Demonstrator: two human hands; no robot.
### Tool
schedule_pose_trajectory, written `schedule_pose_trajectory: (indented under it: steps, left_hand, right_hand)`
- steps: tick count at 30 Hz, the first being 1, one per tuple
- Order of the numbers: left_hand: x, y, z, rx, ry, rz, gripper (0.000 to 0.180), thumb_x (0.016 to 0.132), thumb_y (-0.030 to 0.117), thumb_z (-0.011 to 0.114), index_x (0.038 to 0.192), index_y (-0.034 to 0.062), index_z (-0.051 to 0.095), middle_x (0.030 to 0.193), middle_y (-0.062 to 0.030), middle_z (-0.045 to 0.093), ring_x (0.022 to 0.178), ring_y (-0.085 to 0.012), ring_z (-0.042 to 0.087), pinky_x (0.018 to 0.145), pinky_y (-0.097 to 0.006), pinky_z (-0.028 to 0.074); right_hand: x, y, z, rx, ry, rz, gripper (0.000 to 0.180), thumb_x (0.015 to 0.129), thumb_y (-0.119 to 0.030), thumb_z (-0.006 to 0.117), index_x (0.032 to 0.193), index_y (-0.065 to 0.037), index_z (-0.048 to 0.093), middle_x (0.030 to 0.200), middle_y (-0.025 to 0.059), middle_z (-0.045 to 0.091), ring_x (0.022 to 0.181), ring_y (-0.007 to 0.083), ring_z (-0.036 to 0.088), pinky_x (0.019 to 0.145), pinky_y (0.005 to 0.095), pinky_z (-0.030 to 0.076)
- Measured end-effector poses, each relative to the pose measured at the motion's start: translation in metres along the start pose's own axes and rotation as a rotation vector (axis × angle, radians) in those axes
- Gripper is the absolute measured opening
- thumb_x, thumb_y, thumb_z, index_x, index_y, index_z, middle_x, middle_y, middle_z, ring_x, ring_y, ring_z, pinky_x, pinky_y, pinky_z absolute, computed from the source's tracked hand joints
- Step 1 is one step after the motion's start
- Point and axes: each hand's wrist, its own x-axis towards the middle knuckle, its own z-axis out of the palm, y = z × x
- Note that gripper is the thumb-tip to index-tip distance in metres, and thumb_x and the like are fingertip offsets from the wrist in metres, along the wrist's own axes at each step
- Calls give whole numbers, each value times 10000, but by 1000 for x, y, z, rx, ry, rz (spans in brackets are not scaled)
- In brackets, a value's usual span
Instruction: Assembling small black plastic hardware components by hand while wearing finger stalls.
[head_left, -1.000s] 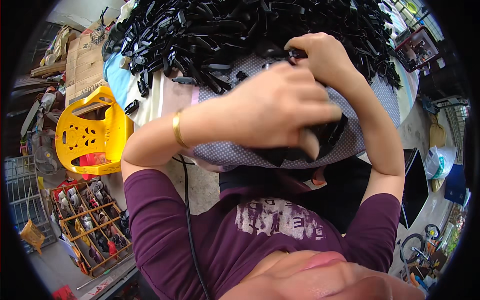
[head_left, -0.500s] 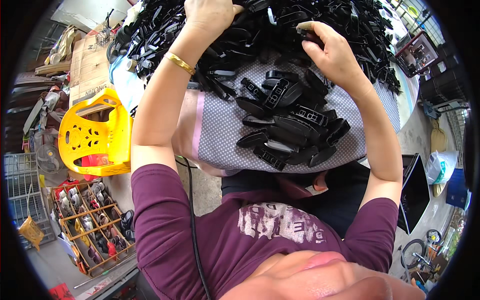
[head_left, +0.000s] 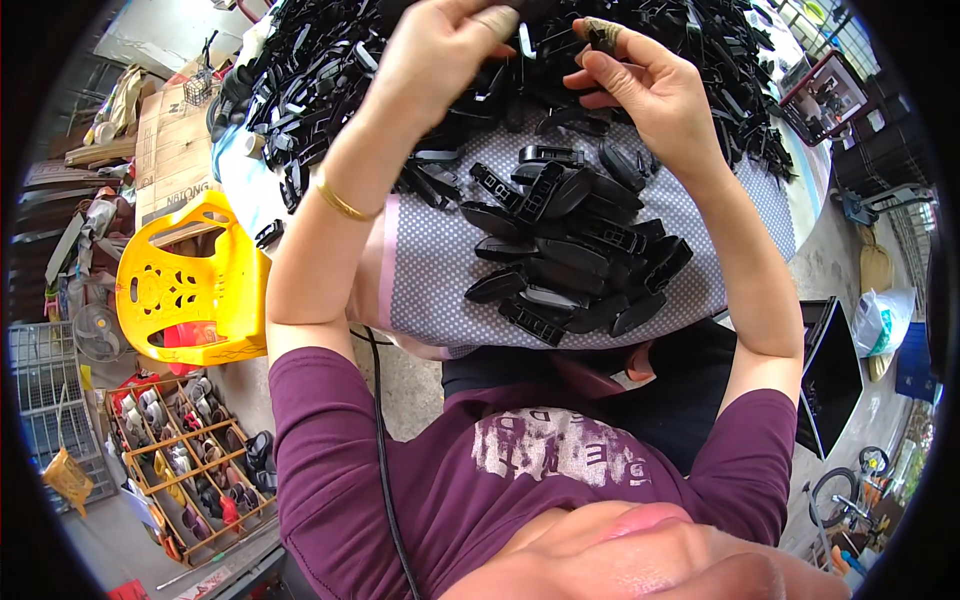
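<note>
At the far side of the table, my left hand [head_left: 440, 55] reaches over a large heap of black plastic parts [head_left: 310, 75]. Its fingers are closed at the top edge of the view, against a dark piece I cannot make out. My right hand [head_left: 650, 90] is a little to the right, thumb and forefinger pinched, with something small and dark at their tips. A worn covering shows on a fingertip of each hand. Nearer me, a smaller pile of black buckle-like parts [head_left: 570, 250] lies on the grey dotted cloth [head_left: 430, 290].
A yellow plastic chair [head_left: 190, 285] stands left of the table, near a cardboard box [head_left: 175, 150]. Lower left is a wooden rack [head_left: 190, 460] of shoes. A framed picture or mirror [head_left: 830, 95] stands at right. A black cable [head_left: 380, 450] hangs along my left side.
My left hand has moved right and slightly down, closer to the right hand. The right hand has shifted slightly left and up, its fingers turned differently. The near pile looks unchanged.
</note>
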Motion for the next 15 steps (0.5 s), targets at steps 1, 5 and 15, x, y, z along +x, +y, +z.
schedule_pose_trajectory:
  steps: [1, 5, 15]
  left_hand:
    - [-3, -6, 3, 29, -94, -78, 370, 900, 67, 584, 1237, -63, 507, 1010, -37, 620, 830, -73, 567, 731, -221, 497]
    - [-14, -17, 11, -271, -215, 27, 293, 832, 135, 695, 1078, -7, 622, 929, -55, 665, 844, -128, 627, 757, -250, 515]
    - [-29, -5, 27, 83, -122, 145, 519, 820, -62, 621, 1300, -17, 429, 951, -55, 610, 852, -92, 576, 755, -223, 485]
  right_hand:
    - [-1, 0, 2, 43, 3, -2, 355, 888, -160, 640, 1213, -30, 579, 958, 63, 663, 830, 112, 656, 667, 206, 529]
    - [-4, -7, 2, -84, -7, -41, 358, 884, -167, 647, 1206, -26, 583, 896, 37, 674, 812, 87, 641, 659, 197, 520]
    - [-7, -11, 10, -197, 40, -124, 293, 901, -79, 603, 1177, 16, 584, 893, 33, 610, 786, 74, 601, 685, 201, 525]
